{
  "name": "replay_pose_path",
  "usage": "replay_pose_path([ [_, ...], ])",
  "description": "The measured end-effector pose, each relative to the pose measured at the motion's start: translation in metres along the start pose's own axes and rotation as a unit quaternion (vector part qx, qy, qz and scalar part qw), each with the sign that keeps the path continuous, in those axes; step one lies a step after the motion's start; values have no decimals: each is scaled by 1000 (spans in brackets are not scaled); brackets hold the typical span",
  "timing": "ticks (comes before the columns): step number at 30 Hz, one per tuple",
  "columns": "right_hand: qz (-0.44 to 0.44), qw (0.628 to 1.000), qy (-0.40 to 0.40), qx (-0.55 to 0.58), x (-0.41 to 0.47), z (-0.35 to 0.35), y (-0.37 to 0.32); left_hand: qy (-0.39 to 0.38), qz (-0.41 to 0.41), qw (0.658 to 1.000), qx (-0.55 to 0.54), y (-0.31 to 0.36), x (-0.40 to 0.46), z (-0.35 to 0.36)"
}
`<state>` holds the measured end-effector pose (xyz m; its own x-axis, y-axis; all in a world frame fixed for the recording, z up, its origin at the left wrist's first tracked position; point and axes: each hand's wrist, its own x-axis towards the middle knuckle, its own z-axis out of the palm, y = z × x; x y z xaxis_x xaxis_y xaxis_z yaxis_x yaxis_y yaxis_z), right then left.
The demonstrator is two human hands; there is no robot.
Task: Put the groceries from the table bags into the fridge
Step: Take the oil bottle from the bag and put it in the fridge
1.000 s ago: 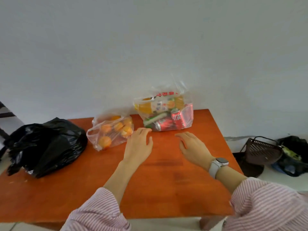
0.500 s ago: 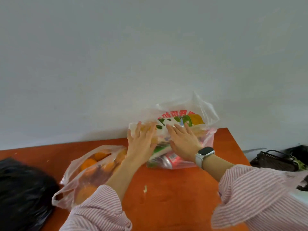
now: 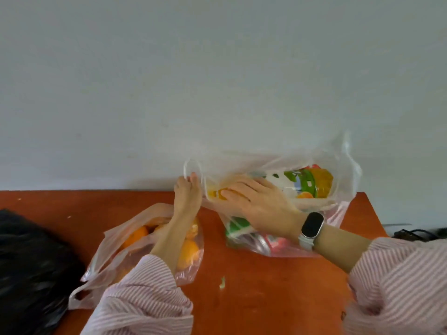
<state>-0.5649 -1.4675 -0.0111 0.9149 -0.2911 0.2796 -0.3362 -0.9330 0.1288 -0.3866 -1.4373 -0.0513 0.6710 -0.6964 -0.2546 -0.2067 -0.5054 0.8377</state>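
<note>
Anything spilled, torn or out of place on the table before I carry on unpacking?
One small oddity: a pale green scrap lies loose on the orange table, in front of the two clear bags. What it is can't be told. No spill or tear shows.

A clear, crinkled plastic bag (image 3: pixel 338 165) with loop handles sits open at the far edge of the orange-red wooden table (image 3: pixel 266 286), against the wall. Inside lies a juice bottle (image 3: pixel 312 183) on its side with a white, green and orange label, above red cans (image 3: pixel 278 245). Near it to the left, a pinkish translucent bag (image 3: pixel 116 252) slumps, holding round oranges (image 3: pixel 135 236).
</note>
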Motion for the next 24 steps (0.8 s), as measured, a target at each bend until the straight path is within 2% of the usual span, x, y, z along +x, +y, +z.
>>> replay_pose_path([
  [2, 23, 999, -29, -29, 18, 9, 16, -12, 24, 1000, -2, 0, 2, 5],
  [4, 28, 994, -105, -11, 33, 20, 29, -14, 94, 995, 14, -6, -6, 5],
  [6, 22, 982, -188, 24, 44, 28, 37, 25, 178, 982, 64, -15, -17, 3],
  [7, 21, 978, -203, 32, 51, 32, 41, 59, 217, 969, 106, -21, -20, 2],
  [9, 16, 978, -201, 53, 64, 35, 43, 147, 295, 922, 202, -35, -15, 3],
  [11, 11, 987, -139, 82, 75, 37, 45, 190, 368, 869, 271, -40, -7, 4],
  [13, 28, 992, -71, 100, 83, 43, 46, 207, 391, 852, 278, -41, -3, 6],
  [14, 47, 990, -80, 102, 88, 43, 46, 215, 379, 863, 255, -38, -1, 7],
  [16, 102, 980, -130, 112, 94, 46, 46, 211, 315, 908, 178, -30, -1, 7],
  [19, 126, 974, -146, 123, 94, 51, 47, 127, 137, 981, 57, -20, 5, 4],
  [21, 116, 973, -133, 146, 93, 55, 47, 81, 59, 995, 0, -20, 14, 5],
  [24, 131, 964, -160, 168, 95, 56, 47, 65, 26, 998, 9, -18, 25, 9],
])
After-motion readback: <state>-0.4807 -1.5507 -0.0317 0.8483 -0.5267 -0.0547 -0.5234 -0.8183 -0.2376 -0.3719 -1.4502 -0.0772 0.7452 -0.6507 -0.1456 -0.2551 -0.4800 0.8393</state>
